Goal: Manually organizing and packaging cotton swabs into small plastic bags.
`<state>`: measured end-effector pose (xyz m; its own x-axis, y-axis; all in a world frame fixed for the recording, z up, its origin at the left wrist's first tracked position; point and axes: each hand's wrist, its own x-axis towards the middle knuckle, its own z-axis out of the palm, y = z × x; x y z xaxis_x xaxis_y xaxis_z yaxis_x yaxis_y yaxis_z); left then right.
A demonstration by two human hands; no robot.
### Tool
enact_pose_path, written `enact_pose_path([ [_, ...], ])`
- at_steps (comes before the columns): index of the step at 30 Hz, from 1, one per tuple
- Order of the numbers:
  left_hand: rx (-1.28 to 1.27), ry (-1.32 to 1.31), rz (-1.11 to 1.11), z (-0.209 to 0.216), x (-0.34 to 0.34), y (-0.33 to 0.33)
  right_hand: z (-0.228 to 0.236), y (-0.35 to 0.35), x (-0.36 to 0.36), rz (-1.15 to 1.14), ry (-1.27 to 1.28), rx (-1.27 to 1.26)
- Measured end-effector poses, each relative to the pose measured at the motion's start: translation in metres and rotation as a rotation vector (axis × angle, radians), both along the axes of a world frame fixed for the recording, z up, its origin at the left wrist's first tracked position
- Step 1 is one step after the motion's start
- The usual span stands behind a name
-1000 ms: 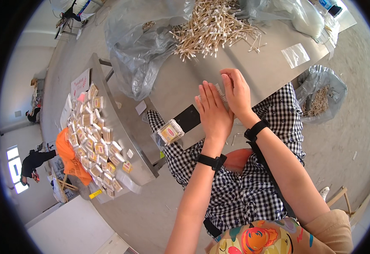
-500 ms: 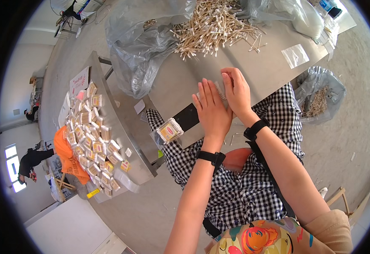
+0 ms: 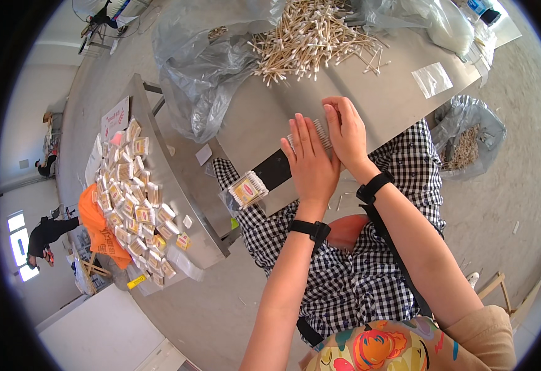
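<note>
My left hand (image 3: 312, 161) lies flat with straight fingers over a row of cotton swabs (image 3: 321, 131) on the metal table. White swab tips show past its fingers. Against its right side stands my right hand (image 3: 349, 136), edge-on, its fingers together and slightly bent, thumb apart. It touches the row's right end and grips nothing that I can see. Left of my hands, a black strip (image 3: 272, 171) lies at the table's edge. Beyond it sits a clear packet of cotton swabs (image 3: 247, 190) with a yellow label. What lies under my left palm is hidden.
A heap of loose swabs (image 3: 313, 43) covers the table's far side, beside a grey plastic bag (image 3: 199, 80). Many filled packets (image 3: 137, 204) pile on a left-hand table. A clear flat bag (image 3: 432, 81) lies at right, above a lined bin (image 3: 487, 139) holding swabs.
Both hands stay almost where they were; slightly more of the swab row shows between them. The packet and the heap have not moved.
</note>
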<state>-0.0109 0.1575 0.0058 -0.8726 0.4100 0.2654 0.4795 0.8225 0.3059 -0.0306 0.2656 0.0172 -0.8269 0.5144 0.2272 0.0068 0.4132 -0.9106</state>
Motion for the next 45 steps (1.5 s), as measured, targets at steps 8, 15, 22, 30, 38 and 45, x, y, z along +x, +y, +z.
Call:
enact_pose_path([
  [8, -0.09, -0.048, -0.016, 0.002, -0.002, 0.004, 0.001, 0.0, 0.0, 0.003, 0.016, 0.007],
  [15, -0.065, -0.068, -0.023, 0.001, -0.003, 0.003, -0.001, 0.001, 0.0, 0.004, 0.01, 0.036],
  [22, 0.915, -0.31, 0.107, 0.006, -0.007, -0.012, -0.005, 0.0, 0.002, 0.016, 0.008, -0.066],
  [30, 1.589, -0.565, 0.325, 0.027, -0.018, -0.025, -0.002, -0.002, -0.002, 0.06, 0.144, -0.724],
  [38, 1.595, -0.586, 0.337, 0.029, -0.015, -0.005, 0.002, -0.026, 0.002, 0.151, 0.07, -0.714],
  [45, 1.221, -0.392, 0.255, 0.033, -0.008, -0.014, 0.003, 0.0, 0.001, 0.087, 0.067, -0.375],
])
